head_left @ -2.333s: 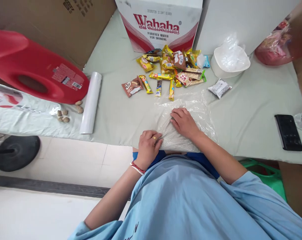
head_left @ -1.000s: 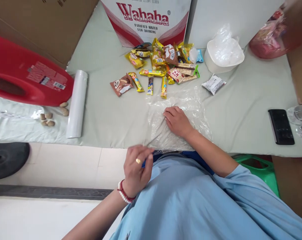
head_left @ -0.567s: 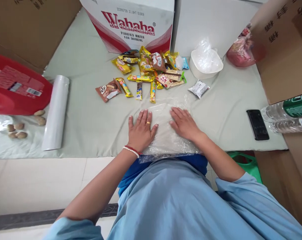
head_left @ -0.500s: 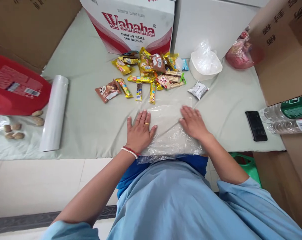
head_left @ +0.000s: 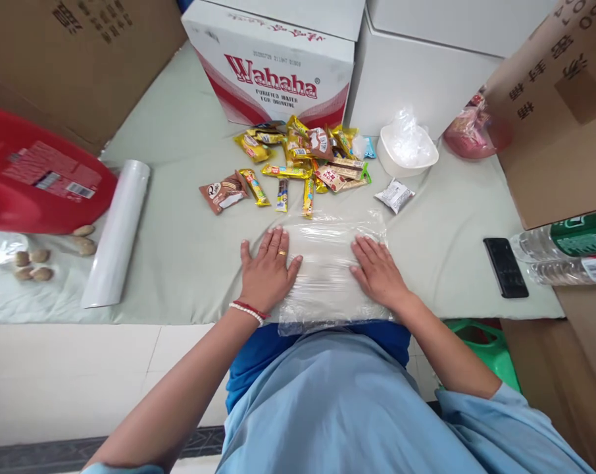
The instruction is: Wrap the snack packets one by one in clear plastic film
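Note:
A clear plastic bag (head_left: pixel 327 276) lies spread on the cloth-covered table, its near end hanging past the front edge. My left hand (head_left: pixel 268 273) rests flat with fingers spread on the bag's left side. On its right side, my right hand (head_left: pixel 381 271) also lies flat, fingers stretched out. Both palms press down and neither grips anything. Just beyond the bag is a pile of wrapped snacks (head_left: pixel 298 148) in yellow and brown packets. A brown snack packet (head_left: pixel 223 193) lies to the left of the pile, and a small white sachet (head_left: pixel 395 195) to the right.
A white bowl (head_left: pixel 385 157) holds crumpled clear plastic. Behind stands a Wahaha water carton (head_left: pixel 278 72). At left are a plastic-film roll (head_left: pixel 118 237), a red jug (head_left: pixel 41 171) and several walnuts (head_left: pixel 40 255). At right, a phone (head_left: pixel 505 266) lies beside water bottles (head_left: pixel 569 238).
My hands have slid a little apart on the bag, and the plastic between them lies smoother and straighter. The camera view has tilted slightly upward, showing more of the boxes.

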Demonstrator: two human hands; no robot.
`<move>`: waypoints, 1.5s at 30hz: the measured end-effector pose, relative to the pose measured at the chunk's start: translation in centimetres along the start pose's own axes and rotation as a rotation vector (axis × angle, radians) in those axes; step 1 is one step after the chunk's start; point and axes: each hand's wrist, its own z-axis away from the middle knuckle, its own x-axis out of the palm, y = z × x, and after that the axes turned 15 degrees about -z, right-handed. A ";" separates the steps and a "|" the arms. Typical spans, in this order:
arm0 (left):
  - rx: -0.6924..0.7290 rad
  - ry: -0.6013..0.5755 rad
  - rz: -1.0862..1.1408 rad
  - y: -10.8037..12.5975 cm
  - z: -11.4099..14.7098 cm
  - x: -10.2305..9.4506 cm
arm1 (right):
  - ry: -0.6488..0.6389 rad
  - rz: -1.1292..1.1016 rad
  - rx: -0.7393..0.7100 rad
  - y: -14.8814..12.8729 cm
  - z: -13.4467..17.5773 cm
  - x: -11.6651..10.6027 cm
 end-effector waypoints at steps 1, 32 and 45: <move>0.004 -0.003 -0.007 -0.3 0.0 0.1 | 0.022 0.022 0.058 0.9 0.6 -0.2; 0.042 0.011 -0.010 -1.0 0.1 0.4 | -0.021 0.080 -0.208 -7.9 -25.4 -1.6; 0.045 0.041 0.024 -1.1 0.0 0.5 | -0.067 0.169 -0.396 -15.2 -28.3 6.3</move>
